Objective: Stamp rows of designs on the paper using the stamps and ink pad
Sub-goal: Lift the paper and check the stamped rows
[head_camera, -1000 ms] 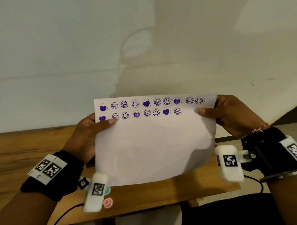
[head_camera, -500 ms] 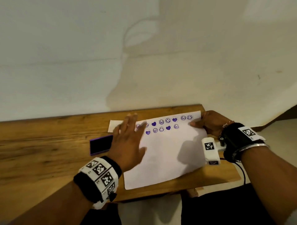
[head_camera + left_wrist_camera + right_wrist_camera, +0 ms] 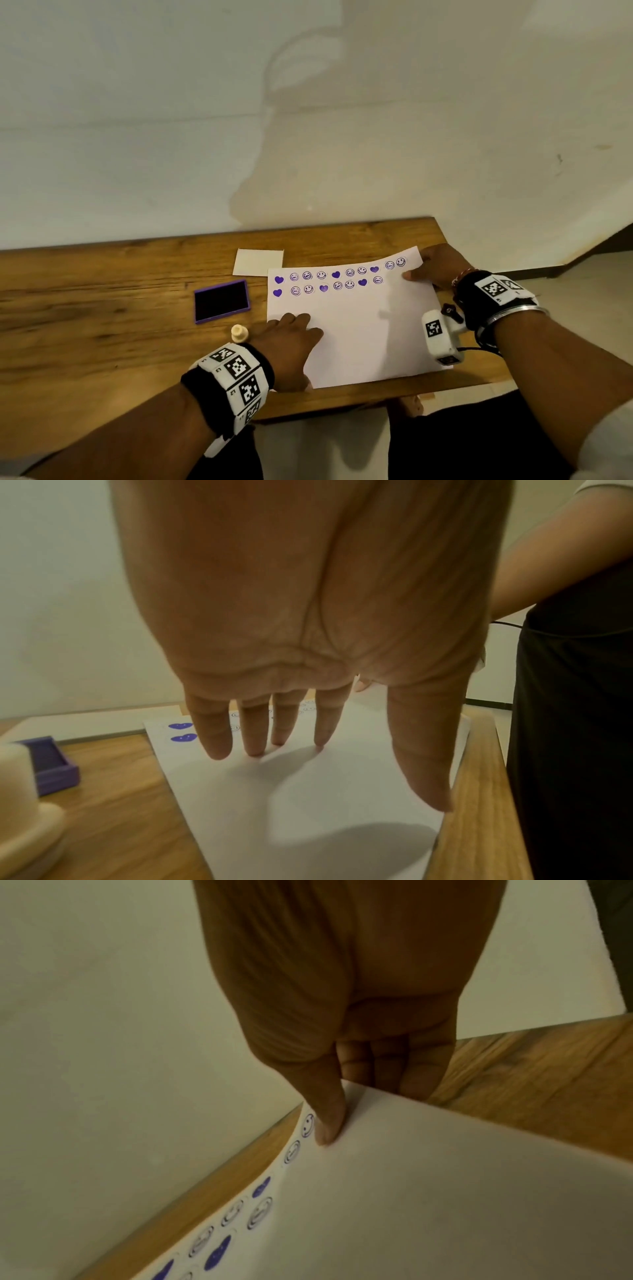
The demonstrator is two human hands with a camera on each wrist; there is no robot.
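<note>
Paper [image 3: 359, 329] corner in right hand [image 3: 436, 267]

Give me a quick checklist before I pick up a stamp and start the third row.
1. Paper flat on the table: not ok, its far right corner is lifted.
2. Right hand free: not ok, it pinches that corner.
3. Left hand steadying the sheet: ok, fingers straight on it.
4. Ink pad uncovered: ok.
5. Stamp within reach: ok, beside the left hand.
6. Room below the second row: ok, blank.
</note>
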